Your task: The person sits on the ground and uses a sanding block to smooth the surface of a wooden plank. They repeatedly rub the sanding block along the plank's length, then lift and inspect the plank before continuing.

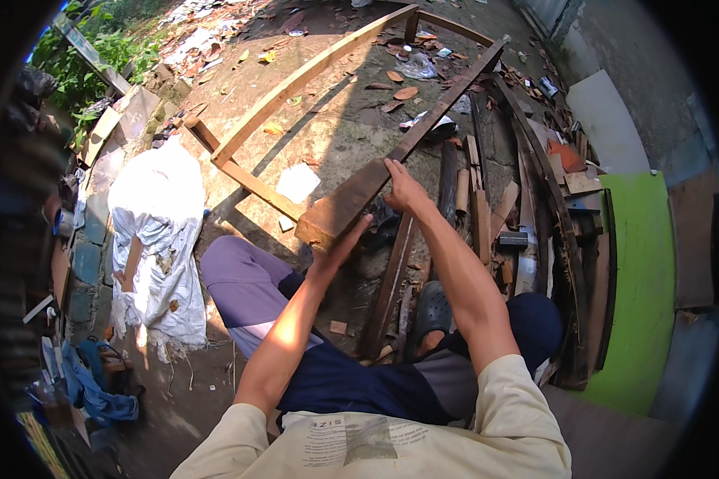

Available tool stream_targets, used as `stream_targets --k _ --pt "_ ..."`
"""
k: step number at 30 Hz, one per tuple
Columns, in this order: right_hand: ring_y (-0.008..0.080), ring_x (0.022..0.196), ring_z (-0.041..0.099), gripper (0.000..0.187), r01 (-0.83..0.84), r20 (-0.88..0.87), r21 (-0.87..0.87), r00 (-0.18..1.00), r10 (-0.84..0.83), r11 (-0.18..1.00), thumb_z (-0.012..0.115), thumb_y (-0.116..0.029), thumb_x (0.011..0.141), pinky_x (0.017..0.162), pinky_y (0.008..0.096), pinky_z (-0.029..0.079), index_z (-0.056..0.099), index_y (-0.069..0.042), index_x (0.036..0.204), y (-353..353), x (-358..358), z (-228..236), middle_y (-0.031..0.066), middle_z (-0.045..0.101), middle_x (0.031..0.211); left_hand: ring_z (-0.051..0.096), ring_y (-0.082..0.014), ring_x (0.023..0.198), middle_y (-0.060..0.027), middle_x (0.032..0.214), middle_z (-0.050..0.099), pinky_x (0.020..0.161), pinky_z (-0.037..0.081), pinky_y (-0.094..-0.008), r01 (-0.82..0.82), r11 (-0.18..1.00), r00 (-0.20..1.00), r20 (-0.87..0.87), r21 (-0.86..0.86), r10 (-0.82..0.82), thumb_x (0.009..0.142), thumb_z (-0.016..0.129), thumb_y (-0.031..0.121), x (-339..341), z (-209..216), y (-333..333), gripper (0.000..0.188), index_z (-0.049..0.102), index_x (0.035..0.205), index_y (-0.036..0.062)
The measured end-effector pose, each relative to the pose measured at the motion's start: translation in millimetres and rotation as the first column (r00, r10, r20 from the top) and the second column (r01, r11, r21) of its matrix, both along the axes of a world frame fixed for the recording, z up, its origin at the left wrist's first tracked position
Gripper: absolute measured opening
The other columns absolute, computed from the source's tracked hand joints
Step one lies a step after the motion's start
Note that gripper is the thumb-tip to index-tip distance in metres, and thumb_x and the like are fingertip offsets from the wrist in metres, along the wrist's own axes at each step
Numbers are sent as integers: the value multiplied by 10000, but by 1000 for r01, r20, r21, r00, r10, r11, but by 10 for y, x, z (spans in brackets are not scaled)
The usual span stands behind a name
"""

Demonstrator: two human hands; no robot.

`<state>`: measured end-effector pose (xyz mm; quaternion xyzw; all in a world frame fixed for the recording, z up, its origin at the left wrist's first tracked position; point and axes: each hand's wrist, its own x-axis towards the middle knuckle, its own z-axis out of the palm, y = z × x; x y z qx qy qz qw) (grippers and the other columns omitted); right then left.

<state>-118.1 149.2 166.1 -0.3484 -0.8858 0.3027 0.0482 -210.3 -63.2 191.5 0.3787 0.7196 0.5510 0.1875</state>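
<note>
A long wooden frame [303, 78] made of joined timber pieces stretches away in front of me. Its right side is a brown beam [355, 194] whose thick, rough end points toward me. Beneath that end, my left hand [342, 242] is closed on the beam from its lower right side, with most fingers hidden. Farther up the same beam, my right hand [406, 190] grips the edge, thumb side uppermost. A lighter crosspiece [259, 190] meets the beam near my left hand and runs to the left.
A white cloth sack [156, 231] lies at left. Wood strips and offcuts [481, 215] crowd the ground at right, beside a bright green panel [639, 279]. Dry leaves and litter [407, 92] are scattered ahead. Blue cloth [100, 383] lies at lower left. My shoe [433, 310] is below my right forearm.
</note>
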Motion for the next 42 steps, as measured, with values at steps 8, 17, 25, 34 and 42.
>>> stream_targets --k 8,17,25,34,42 --pt "402 1502 336 953 48 -135 -96 989 -60 994 681 -90 795 1200 431 374 218 -100 1629 42 27 -162 243 190 1685 643 -253 1177 -135 1253 696 1002 498 -397 184 970 962 -173 -162 -211 811 882 371 -115 297 -371 616 668 1272 23" --pt "436 1435 422 872 158 -204 -70 964 -169 985 641 -81 832 1147 479 430 254 -114 1612 -562 76 249 237 233 1667 676 -248 1106 -148 1182 699 939 521 -363 72 991 997 -14 116 -71 861 820 170 -8 128 -574 446 633 1218 -21" --pt "358 1093 645 633 414 -10 -644 836 -548 644 535 -182 924 869 538 566 398 -75 1532 -524 202 274 198 616 1330 697 -169 777 -95 888 691 646 554 -300 -375 912 818 522 168 241 1024 564 151 -86 -6 -619 190 657 1029 -14" --pt "341 1126 639 795 378 -71 -755 766 -639 536 606 -149 866 901 577 559 311 -123 1604 -740 41 389 190 571 1392 471 -96 612 -10 727 491 610 408 -251 -331 869 938 225 369 262 1024 592 518 -179 562 -794 533 618 1025 -14" --pt "440 1428 421 893 387 -113 -163 906 -407 907 693 -106 834 1157 502 420 274 -192 1618 -572 22 59 147 308 1649 524 -355 1316 -259 1434 494 1089 437 -449 36 969 986 -169 246 6 769 935 259 121 600 -751 1104 211 1559 -5"
